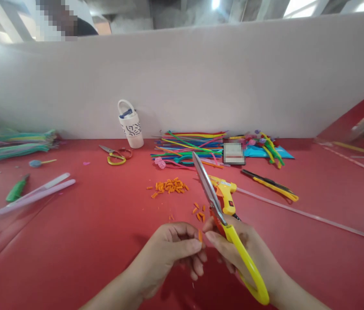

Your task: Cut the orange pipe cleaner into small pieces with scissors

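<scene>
The right hand (233, 252) grips scissors (216, 204), blades shut, long axis pointing up-left away from the person. The left hand (175, 249) pinches an upright orange piece (200, 235).

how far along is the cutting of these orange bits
Done: a pile of cut orange bits lies on the red table, with stray bits nearer the hands. In hand: the left hand pinches a short orange piece; the right hand holds the yellow-handled scissors. Left: the pipe cleaner bundle at the back lies uncut, and the glue gun untouched.
</scene>
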Motion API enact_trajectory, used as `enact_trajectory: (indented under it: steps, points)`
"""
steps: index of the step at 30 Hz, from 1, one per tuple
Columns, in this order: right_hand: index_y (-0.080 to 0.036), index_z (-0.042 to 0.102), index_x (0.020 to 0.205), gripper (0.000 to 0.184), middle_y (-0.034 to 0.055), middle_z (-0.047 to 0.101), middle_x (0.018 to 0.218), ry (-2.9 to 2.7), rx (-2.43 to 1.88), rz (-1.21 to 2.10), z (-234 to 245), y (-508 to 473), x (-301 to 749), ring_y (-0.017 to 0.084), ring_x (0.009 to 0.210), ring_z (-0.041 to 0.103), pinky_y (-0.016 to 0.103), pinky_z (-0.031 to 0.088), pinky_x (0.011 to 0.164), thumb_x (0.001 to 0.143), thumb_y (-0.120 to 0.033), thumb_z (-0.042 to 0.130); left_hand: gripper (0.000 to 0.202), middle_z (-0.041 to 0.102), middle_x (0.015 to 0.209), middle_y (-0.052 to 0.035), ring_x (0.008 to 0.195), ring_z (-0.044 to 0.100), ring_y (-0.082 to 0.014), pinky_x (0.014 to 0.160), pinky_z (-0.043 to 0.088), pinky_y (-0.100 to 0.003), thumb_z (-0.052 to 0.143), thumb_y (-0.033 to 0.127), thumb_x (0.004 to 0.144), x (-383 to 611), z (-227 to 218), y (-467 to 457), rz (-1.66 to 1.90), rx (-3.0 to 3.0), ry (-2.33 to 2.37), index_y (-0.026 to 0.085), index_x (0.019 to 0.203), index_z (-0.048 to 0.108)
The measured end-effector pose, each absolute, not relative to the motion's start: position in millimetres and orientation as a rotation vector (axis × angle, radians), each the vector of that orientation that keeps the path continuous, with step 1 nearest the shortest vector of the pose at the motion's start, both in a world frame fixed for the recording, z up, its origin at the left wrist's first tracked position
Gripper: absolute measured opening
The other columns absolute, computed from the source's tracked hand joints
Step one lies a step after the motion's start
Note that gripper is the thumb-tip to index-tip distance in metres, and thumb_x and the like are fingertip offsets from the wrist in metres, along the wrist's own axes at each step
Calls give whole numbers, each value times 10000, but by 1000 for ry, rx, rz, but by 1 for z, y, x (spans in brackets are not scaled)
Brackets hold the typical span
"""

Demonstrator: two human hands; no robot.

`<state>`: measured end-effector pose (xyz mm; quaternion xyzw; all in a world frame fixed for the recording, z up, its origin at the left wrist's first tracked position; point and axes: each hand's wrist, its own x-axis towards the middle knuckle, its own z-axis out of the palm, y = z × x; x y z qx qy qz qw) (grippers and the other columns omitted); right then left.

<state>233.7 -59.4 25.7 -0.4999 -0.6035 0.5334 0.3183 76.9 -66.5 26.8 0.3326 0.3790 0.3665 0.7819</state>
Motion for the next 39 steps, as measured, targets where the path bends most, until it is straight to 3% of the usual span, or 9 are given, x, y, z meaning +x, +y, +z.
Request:
enact_trajectory:
  steps: [5,18,24,27,31,39]
  points:
    - [-189,444,709,176,-84,417,445,-1563,-1279,1558,23,-61,235,35,319,313,144,257,307,765,-356,447,82,588,568,-18,410,526,-70,419,427,-179,603,177,675,80,22,-68,730,752,820,96,672,593]
    - [-205,388,638,101,-88,366,492,-1671,-1286,1446,31,-63,233,45,355,333,169,281,344,699,-251,454,55,567,512,10,378,506,-79,394,431,-203,603,135,615,85,20,-69,776,852,946,116,588,559]
    - [-207,371,616,229,-58,399,547,-1933,-1350,1082,34,-56,238,81,483,373,189,311,437,706,-376,494,50,576,497,16,393,500,-73,406,399,-180,604,146,643,74,26,-62,1013,805,1014,132,632,557]
    - [-222,333,619,297,-62,413,509,-2175,-1498,746,30,-54,241,91,439,366,205,266,418,682,-439,526,59,577,527,18,421,496,-59,428,399,-164,603,167,675,62,33,-56,1190,787,1059,134,645,564]
    - [-226,367,696,305,-13,529,557,-2404,-1519,349,18,-55,244,151,469,484,238,252,436,725,-511,471,73,566,554,20,466,504,-58,451,407,-158,595,169,696,53,40,-51,1369,783,1049,133,636,573]
    - [-222,369,738,320,7,578,554,-2496,-1411,144,9,-57,244,186,462,545,264,258,427,805,-534,349,37,577,600,7,508,532,-77,476,428,-179,596,153,695,53,43,-53,1439,781,975,135,663,601]
